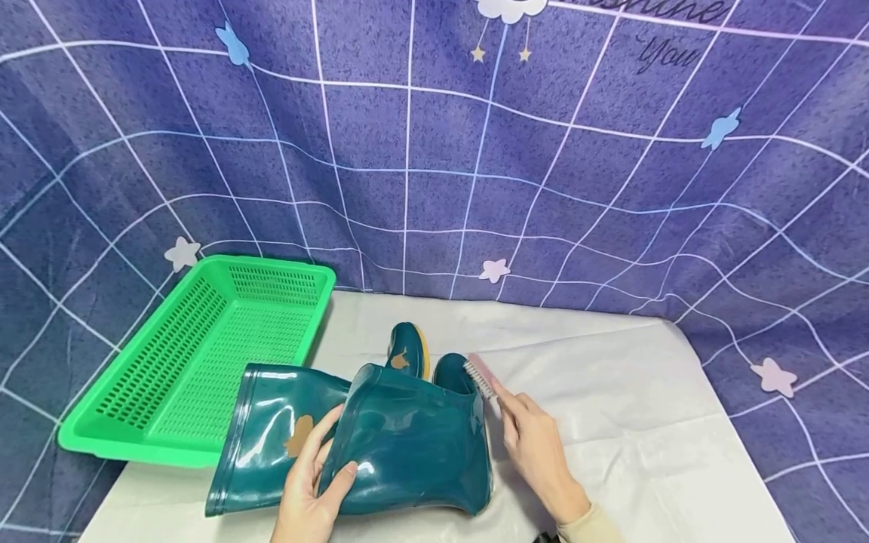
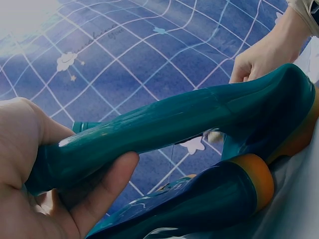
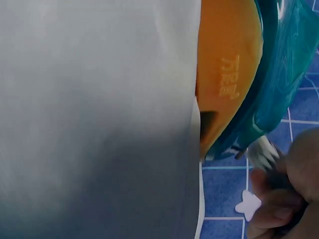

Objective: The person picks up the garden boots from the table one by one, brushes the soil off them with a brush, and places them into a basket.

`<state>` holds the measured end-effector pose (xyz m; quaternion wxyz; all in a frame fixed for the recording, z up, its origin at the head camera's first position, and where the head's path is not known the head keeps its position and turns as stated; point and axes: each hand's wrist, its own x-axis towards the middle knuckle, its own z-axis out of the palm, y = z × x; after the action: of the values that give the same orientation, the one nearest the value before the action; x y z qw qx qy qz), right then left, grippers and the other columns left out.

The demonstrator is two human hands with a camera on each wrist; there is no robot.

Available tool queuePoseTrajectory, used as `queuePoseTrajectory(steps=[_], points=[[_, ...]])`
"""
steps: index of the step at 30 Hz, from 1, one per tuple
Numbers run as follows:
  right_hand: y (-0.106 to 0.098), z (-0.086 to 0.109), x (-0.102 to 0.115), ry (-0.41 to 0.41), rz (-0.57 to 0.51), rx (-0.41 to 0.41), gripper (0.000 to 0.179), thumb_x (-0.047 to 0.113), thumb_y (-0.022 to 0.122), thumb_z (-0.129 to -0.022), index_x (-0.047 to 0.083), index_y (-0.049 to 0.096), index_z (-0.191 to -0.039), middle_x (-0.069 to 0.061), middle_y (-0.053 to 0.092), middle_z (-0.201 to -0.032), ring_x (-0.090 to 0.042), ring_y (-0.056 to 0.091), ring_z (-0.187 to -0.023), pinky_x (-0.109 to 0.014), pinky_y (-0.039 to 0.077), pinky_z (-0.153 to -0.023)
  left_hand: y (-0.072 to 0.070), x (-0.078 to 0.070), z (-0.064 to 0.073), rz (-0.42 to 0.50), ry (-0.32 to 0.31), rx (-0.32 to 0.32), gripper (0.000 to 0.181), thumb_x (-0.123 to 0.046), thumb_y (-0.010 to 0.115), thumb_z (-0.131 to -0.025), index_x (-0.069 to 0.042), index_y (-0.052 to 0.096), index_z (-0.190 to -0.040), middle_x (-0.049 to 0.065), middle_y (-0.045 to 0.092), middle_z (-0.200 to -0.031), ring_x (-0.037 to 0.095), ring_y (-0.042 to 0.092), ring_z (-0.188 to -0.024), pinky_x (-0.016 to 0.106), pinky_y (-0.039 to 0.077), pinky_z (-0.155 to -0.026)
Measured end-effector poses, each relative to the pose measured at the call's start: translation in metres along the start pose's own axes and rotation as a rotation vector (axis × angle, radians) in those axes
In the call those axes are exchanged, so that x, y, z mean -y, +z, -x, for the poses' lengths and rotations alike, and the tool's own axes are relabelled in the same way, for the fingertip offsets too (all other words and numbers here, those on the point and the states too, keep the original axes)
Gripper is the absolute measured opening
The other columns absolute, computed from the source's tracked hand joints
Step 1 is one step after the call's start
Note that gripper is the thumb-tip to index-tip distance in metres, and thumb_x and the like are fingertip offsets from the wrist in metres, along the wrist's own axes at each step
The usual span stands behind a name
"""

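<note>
A glossy teal rain boot lies on its side, its opening to the left and its toe pointing away. My left hand grips the shaft's rim, thumb on the outer face, as the left wrist view also shows. In my right hand is a scrubbing brush with a pink back; its white bristles are at the boot's toe. The right wrist view shows the boot's orange sole and the brush, dark there. A second teal boot lies behind, partly hidden by the first.
A green plastic basket with perforated sides stands at the left, close to the second boot's shaft. White cloth covers the table. Behind it hangs a blue-purple curtain with grid lines and stars.
</note>
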<state>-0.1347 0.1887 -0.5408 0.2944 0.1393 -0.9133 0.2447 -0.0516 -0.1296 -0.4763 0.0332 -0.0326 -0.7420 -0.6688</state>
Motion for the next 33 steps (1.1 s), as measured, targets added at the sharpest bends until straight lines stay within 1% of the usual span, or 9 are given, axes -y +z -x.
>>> queuePoseTrajectory(steps=[3, 7, 12, 15, 21, 26, 28, 30, 33], points=[[0.002, 0.002, 0.001, -0.036, 0.004, 0.016, 0.049, 0.001, 0.067, -0.085, 0.02, 0.068, -0.13, 0.005, 0.059, -0.072, 0.001, 0.037, -0.052, -0.018, 0.037, -0.046, -0.001, 0.0, 0.001, -0.02, 0.0, -0.005, 0.068, 0.002, 0.058, -0.096, -0.021, 0.033, -0.154, -0.011, 0.062, -0.133, 0.003, 0.064, -0.115, 0.026, 0.058, -0.084], [0.005, 0.003, -0.004, -0.031, 0.043, 0.025, 0.05, 0.001, 0.067, -0.084, 0.021, 0.068, -0.13, 0.004, 0.058, -0.071, -0.001, 0.037, -0.05, -0.019, 0.037, -0.044, -0.001, 0.0, 0.0, -0.02, 0.006, -0.014, 0.068, 0.003, 0.058, -0.095, -0.02, 0.033, -0.154, -0.012, 0.062, -0.133, 0.003, 0.064, -0.115, 0.025, 0.058, -0.084], [0.008, 0.004, -0.013, 0.016, 0.078, 0.036, 0.05, 0.001, 0.07, -0.083, 0.019, 0.068, -0.13, 0.0, 0.059, -0.07, -0.012, 0.051, -0.05, -0.031, 0.046, -0.046, -0.001, 0.002, 0.0, -0.001, 0.028, -0.01, 0.069, 0.005, 0.058, -0.095, -0.018, 0.033, -0.154, -0.012, 0.063, -0.131, 0.005, 0.066, -0.113, 0.025, 0.058, -0.084], [0.008, 0.005, -0.017, 0.063, 0.084, 0.018, 0.05, 0.0, 0.07, -0.082, 0.017, 0.068, -0.129, -0.002, 0.061, -0.07, -0.013, 0.051, -0.051, -0.036, 0.048, -0.049, -0.002, 0.003, 0.0, 0.011, 0.023, 0.001, 0.068, 0.003, 0.058, -0.095, -0.017, 0.032, -0.154, -0.012, 0.064, -0.131, 0.006, 0.066, -0.112, 0.025, 0.058, -0.084], [0.001, 0.001, -0.011, 0.098, 0.015, -0.016, 0.041, 0.008, 0.067, -0.09, 0.02, 0.068, -0.13, 0.004, 0.062, -0.073, -0.004, 0.039, -0.054, -0.023, 0.039, -0.049, -0.001, 0.0, 0.0, -0.003, -0.002, 0.001, 0.067, 0.0, 0.059, -0.096, -0.02, 0.032, -0.154, -0.013, 0.062, -0.132, 0.004, 0.066, -0.113, 0.024, 0.057, -0.084], [-0.006, 0.0, -0.002, 0.03, -0.08, 0.011, 0.043, 0.008, 0.066, -0.091, 0.024, 0.067, -0.131, 0.011, 0.062, -0.077, 0.001, 0.039, -0.056, -0.013, 0.035, -0.049, 0.0, 0.0, 0.0, -0.002, -0.016, 0.004, 0.067, 0.0, 0.059, -0.096, -0.02, 0.032, -0.154, -0.015, 0.062, -0.132, 0.004, 0.066, -0.112, 0.025, 0.058, -0.084], [-0.007, 0.001, 0.0, -0.007, -0.107, 0.03, 0.044, 0.004, 0.066, -0.09, 0.021, 0.068, -0.13, 0.011, 0.061, -0.077, 0.002, 0.039, -0.056, -0.012, 0.034, -0.048, 0.0, 0.001, 0.001, 0.013, -0.015, 0.002, 0.067, 0.001, 0.059, -0.096, -0.019, 0.032, -0.154, -0.014, 0.063, -0.131, 0.005, 0.067, -0.112, 0.026, 0.058, -0.084], [-0.006, 0.002, 0.0, -0.014, -0.097, 0.046, 0.043, 0.003, 0.067, -0.089, 0.019, 0.068, -0.129, 0.009, 0.061, -0.075, 0.002, 0.038, -0.056, -0.014, 0.035, -0.049, -0.001, 0.001, 0.001, 0.017, -0.013, 0.002, 0.067, 0.001, 0.058, -0.096, -0.019, 0.032, -0.154, -0.013, 0.063, -0.131, 0.005, 0.066, -0.112, 0.026, 0.059, -0.084], [-0.004, 0.004, -0.004, 0.022, -0.027, 0.052, 0.043, 0.003, 0.07, -0.087, 0.017, 0.07, -0.127, 0.006, 0.063, -0.073, 0.0, 0.039, -0.055, -0.019, 0.039, -0.049, -0.001, 0.001, 0.001, 0.012, -0.012, -0.001, 0.067, 0.001, 0.059, -0.096, -0.02, 0.033, -0.154, -0.013, 0.062, -0.132, 0.004, 0.066, -0.112, 0.026, 0.058, -0.084]])
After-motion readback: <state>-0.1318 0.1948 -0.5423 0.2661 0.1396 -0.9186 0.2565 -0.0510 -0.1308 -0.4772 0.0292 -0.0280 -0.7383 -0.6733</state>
